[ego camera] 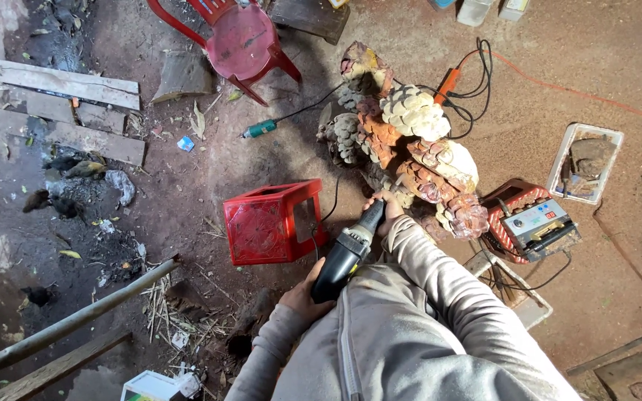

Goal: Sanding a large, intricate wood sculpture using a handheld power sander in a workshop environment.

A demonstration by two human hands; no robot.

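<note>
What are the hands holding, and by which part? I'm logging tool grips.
Both hold one black power carving tool: the left hand grips its rear body, the right hand its front end near the wood carving.

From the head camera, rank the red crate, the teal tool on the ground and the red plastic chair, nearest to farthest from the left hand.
Measured from the left hand:
1. Red crate, lying on its side just above the hand.
2. Teal tool, on the dirt farther up.
3. Red plastic chair, at the top of the view.
</note>
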